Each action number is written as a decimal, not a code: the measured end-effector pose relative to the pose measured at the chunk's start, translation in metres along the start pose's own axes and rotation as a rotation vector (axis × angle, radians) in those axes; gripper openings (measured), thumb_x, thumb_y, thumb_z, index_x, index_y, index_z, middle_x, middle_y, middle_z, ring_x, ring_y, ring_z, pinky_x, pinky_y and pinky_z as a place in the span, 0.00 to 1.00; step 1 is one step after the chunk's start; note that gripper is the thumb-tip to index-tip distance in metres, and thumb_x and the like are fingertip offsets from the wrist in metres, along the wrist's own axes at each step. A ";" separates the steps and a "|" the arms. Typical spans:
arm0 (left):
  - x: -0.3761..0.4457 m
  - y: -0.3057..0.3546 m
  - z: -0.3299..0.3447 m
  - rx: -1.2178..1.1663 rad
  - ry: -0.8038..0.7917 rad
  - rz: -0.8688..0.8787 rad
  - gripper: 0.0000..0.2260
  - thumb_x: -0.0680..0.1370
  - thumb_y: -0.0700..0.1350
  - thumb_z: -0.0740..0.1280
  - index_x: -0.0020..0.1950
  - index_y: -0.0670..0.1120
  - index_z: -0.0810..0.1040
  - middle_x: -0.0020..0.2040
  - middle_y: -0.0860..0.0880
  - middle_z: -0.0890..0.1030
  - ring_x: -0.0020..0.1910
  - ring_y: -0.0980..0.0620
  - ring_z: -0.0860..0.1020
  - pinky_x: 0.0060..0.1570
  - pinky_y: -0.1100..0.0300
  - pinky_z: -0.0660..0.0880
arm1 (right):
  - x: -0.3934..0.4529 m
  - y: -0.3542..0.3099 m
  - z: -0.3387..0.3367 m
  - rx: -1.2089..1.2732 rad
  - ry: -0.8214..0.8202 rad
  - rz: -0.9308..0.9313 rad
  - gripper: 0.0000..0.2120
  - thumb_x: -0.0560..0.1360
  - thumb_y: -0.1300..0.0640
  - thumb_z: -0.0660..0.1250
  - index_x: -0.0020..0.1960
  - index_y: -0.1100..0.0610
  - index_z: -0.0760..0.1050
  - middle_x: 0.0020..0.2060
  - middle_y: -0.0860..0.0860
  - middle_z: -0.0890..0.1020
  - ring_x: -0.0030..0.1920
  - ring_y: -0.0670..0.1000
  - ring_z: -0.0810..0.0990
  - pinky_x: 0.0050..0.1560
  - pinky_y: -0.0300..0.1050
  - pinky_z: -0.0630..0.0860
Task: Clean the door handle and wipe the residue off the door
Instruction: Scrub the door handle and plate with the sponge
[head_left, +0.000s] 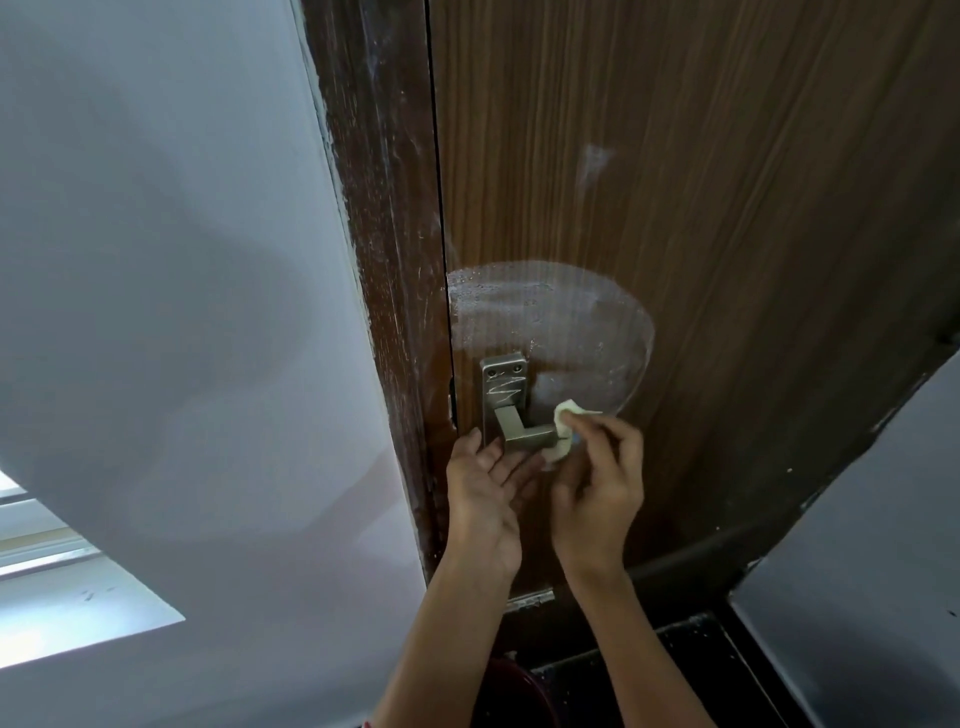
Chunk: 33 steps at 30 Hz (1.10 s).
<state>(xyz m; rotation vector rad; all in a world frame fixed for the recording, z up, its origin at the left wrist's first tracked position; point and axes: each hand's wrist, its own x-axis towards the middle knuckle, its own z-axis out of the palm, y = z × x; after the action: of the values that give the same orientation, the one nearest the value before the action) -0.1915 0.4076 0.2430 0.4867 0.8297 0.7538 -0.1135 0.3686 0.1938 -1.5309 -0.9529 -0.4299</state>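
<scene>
A brown wooden door (727, 208) carries a silver lever handle (522, 434) on a back plate (503, 384) marked with white scribbles. A cloudy whitish residue patch (550, 317) spreads above and to the right of the plate. My right hand (597, 499) pinches a small pale cloth (563, 423) against the free end of the lever. My left hand (485, 493) is cupped under the lever near the plate, fingers touching its underside; whether it grips the lever is unclear.
A dark door frame (395, 260) with white paint smears runs down the left of the door. Grey wall (156, 260) lies to the left, another grey wall (857, 597) at lower right. A window sill (78, 597) shows at bottom left, dark floor (649, 675) below.
</scene>
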 end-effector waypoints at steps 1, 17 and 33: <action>0.001 -0.002 -0.002 -0.002 -0.010 -0.010 0.16 0.80 0.54 0.56 0.50 0.44 0.76 0.47 0.44 0.81 0.47 0.47 0.80 0.44 0.56 0.73 | 0.001 -0.003 0.004 -0.022 -0.002 -0.012 0.13 0.73 0.63 0.62 0.56 0.61 0.78 0.53 0.57 0.75 0.53 0.50 0.74 0.52 0.36 0.74; 0.021 -0.004 -0.004 0.020 -0.047 -0.008 0.18 0.80 0.55 0.57 0.48 0.44 0.79 0.40 0.46 0.82 0.42 0.49 0.80 0.44 0.57 0.77 | 0.008 -0.023 0.003 0.030 -0.230 -0.096 0.07 0.69 0.64 0.67 0.46 0.63 0.81 0.45 0.57 0.79 0.46 0.52 0.78 0.45 0.40 0.78; 0.021 -0.010 -0.001 0.113 0.005 0.104 0.22 0.78 0.59 0.55 0.48 0.43 0.79 0.40 0.46 0.80 0.37 0.50 0.76 0.41 0.56 0.71 | 0.014 -0.008 -0.026 0.086 -0.203 0.035 0.08 0.68 0.69 0.72 0.47 0.63 0.81 0.48 0.58 0.79 0.47 0.53 0.80 0.46 0.40 0.79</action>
<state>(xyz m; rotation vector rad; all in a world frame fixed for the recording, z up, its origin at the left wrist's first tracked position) -0.1789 0.4169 0.2256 0.6329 0.8597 0.8073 -0.1047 0.3482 0.2147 -1.5307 -1.0852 -0.2085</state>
